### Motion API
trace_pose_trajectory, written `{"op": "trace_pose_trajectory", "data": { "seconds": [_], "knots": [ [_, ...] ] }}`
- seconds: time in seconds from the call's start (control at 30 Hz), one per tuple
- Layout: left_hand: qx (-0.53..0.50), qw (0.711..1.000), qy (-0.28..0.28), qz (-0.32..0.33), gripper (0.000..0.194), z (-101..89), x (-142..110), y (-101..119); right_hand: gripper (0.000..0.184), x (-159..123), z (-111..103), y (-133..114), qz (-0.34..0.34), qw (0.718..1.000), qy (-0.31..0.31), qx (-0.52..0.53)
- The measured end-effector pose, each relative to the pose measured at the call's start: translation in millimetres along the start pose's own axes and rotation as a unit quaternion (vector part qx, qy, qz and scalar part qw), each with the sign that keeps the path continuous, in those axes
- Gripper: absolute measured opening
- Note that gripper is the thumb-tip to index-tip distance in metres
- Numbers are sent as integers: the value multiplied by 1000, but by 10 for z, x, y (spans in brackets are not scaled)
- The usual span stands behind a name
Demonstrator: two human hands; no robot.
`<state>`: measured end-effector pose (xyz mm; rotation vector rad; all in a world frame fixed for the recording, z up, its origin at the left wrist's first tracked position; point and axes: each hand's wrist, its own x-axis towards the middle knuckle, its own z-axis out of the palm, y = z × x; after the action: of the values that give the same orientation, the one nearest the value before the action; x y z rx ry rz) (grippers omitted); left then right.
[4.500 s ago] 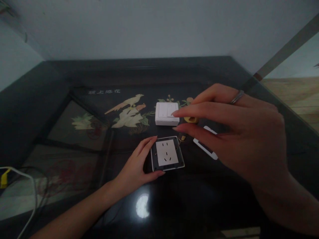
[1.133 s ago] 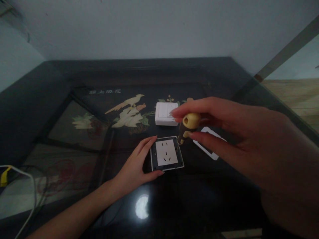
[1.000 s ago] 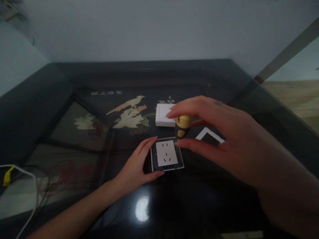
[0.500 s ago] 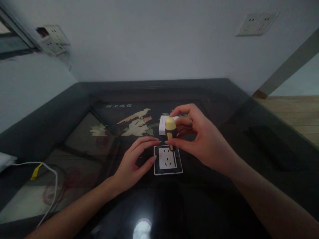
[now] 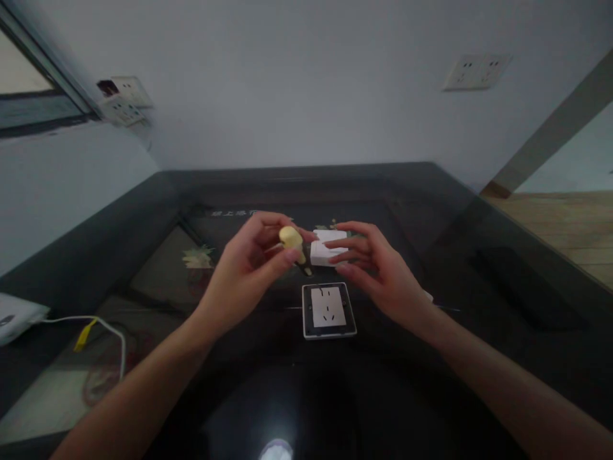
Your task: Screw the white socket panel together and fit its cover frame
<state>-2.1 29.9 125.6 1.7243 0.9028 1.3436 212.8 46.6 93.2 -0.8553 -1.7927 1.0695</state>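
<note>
My left hand is raised above the dark glass table, its fingers pinched round a small screwdriver with a yellow handle; the shaft points down and right. My right hand hovers just beside it with fingers loosely apart, holding nothing, in front of the right side of a white switch block. A white socket plate in a dark frame lies flat on the table below both hands, touched by neither.
A sliver of a white frame shows behind my right wrist. A white cable with a yellow tag and a white device lie at the left. Wall sockets hang on the back wall.
The screwdriver has passed from my right hand to my left hand. My left hand let go of the socket plate and rose. The camera tilted up and back.
</note>
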Motion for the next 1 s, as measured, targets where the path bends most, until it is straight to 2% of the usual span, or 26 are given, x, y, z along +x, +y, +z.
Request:
{"op": "trace_pose_trajectory", "data": {
  "seconds": [0.03,0.1,0.13,0.23,0.3,0.53,0.67,1.0],
  "knots": [
    [4,1000,17,9,15,-50,7,17,45,-54,-4,104,1,999,19,-37],
    [22,999,39,25,17,-130,22,43,45,-187,8,309,15,994,3,-105],
    [31,998,43,27,18,-154,27,48,49,-257,26,399,21,990,-31,-138],
    [47,998,35,20,22,-161,22,28,79,-419,105,583,28,964,-143,-222],
    [52,998,33,14,21,-125,7,-3,90,-468,154,640,19,950,-173,-258],
    [50,998,34,20,16,19,-35,-117,81,-497,162,697,2,947,-133,-294],
    [62,997,32,33,17,59,-41,-184,85,-516,128,744,-24,946,-115,-303],
    [64,997,19,27,16,104,-39,-262,85,-512,115,741,-36,943,-124,-305]
  ]
}}
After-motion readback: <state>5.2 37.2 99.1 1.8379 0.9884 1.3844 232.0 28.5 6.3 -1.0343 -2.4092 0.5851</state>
